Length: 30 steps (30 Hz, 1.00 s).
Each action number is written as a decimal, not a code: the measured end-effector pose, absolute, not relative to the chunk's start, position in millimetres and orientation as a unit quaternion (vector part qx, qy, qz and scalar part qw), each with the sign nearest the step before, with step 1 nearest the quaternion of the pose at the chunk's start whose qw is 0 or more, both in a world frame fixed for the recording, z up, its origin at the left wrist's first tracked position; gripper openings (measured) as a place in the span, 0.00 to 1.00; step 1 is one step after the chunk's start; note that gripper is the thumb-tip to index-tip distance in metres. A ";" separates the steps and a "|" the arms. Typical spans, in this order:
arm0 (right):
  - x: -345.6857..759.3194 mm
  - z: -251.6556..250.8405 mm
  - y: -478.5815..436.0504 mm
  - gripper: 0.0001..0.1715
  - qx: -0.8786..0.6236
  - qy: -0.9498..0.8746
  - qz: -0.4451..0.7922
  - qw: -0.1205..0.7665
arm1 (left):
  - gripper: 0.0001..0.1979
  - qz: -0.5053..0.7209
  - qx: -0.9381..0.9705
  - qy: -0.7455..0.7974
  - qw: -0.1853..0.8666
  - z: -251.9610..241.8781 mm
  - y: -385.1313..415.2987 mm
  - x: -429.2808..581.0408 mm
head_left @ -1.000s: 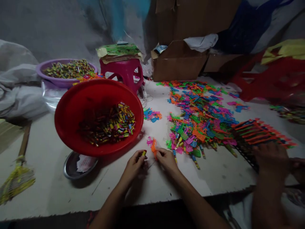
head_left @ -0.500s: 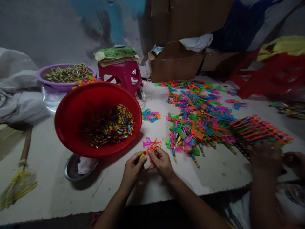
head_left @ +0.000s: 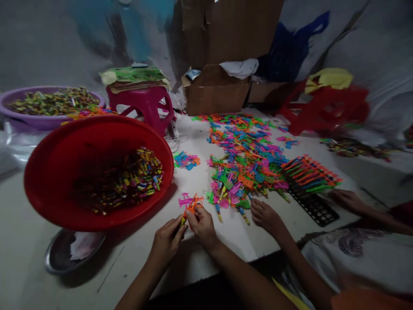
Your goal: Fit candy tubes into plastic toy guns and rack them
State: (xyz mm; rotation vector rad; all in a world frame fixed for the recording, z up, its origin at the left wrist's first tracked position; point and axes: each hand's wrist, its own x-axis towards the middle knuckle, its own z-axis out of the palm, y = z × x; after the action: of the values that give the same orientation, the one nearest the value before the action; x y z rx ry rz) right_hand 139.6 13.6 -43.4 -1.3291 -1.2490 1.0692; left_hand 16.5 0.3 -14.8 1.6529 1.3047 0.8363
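In front of me my left hand point(head_left: 167, 237) pinches a small yellow tube point(head_left: 183, 221), partly covered by the fingers. My right hand point(head_left: 202, 226) grips an orange plastic toy piece point(head_left: 194, 202), shaped somewhat like a toy gun with a ring. The tube's end meets the orange piece between my hands; whether they are joined I cannot tell. Just behind lies a pink plastic piece point(head_left: 184, 201) on the white table point(head_left: 193, 262). To the left a tilted red basin point(head_left: 61, 159) holds many small shiny wrapped tubes point(head_left: 142, 176).
A heap of colourful plastic pieces point(head_left: 245, 163) spreads right of centre. A co-worker's hand point(head_left: 266, 217) reaches its near edge; another hand point(head_left: 345, 200) is beside a black rack point(head_left: 314, 211) of orange and green pieces. A metal bowl point(head_left: 58, 254) sits below the basin.
My view has swung right, so the scene sits further left. The co-worker's hand has moved from the rack to the heap's edge. My hands still hold the tube and orange piece.
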 end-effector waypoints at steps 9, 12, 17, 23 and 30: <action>233.8 -22.1 58.8 0.26 -0.775 -0.569 -0.037 0.272 | 0.22 0.279 0.677 0.615 0.292 -67.3 22.0 -18.7; 218.0 -43.2 52.7 0.28 -0.708 -0.679 -0.022 0.192 | 0.21 0.295 0.737 0.581 0.178 -89.3 24.6 -22.9; 227.1 -74.6 49.8 0.22 -0.725 -0.676 -0.028 0.128 | 0.21 0.300 0.764 0.566 0.080 -116.4 27.2 -37.0; 277.4 -60.8 42.1 0.19 -0.797 -0.593 -0.069 0.092 | 0.28 0.271 0.701 0.650 0.112 -115.0 24.4 -49.1; 321.6 14.2 148.1 0.25 -0.798 -0.565 -0.010 0.210 | 0.31 0.287 0.664 0.672 0.158 -117.0 25.7 -50.8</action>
State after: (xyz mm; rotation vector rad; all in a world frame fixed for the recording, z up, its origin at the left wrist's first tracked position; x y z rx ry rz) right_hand 321.6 148.1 14.2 -2.2185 -1.5698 -0.0291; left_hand -50.8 25.7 -117.0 1.8989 1.9232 0.8202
